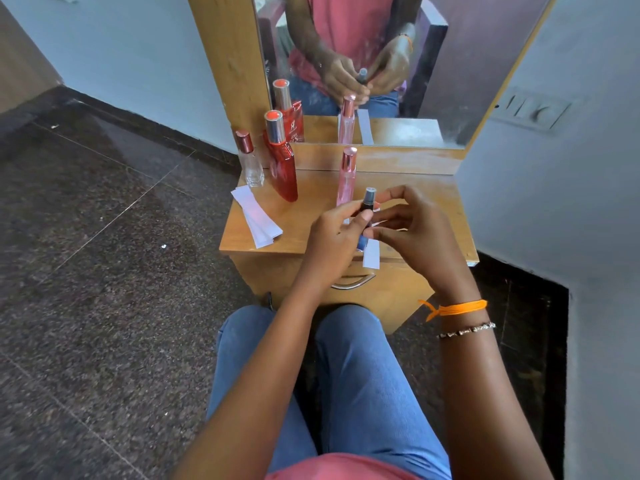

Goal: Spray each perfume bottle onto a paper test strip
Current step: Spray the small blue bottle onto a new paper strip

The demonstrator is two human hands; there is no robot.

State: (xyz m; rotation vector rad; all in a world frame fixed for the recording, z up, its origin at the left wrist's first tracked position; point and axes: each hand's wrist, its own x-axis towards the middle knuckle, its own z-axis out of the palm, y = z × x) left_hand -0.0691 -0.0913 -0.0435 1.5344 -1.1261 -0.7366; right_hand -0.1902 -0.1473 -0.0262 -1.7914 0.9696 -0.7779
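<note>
— Left hand [334,226] grips the small dark bottle [366,211] upright over the wooden table [415,199]; right hand [403,225] pinches near its cap.

— Others?

— Pink bottle [347,178] at twelve o'clock, red bottle [282,161] and clear bottle [250,161] at ten, paper strips [258,218] at nine. Red bottle's lettering is unreadable.

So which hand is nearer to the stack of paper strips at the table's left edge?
The left hand. It sits just right of the stack of paper strips, gripping the small dark bottle. The right hand is farther right, beyond that bottle.
</note>
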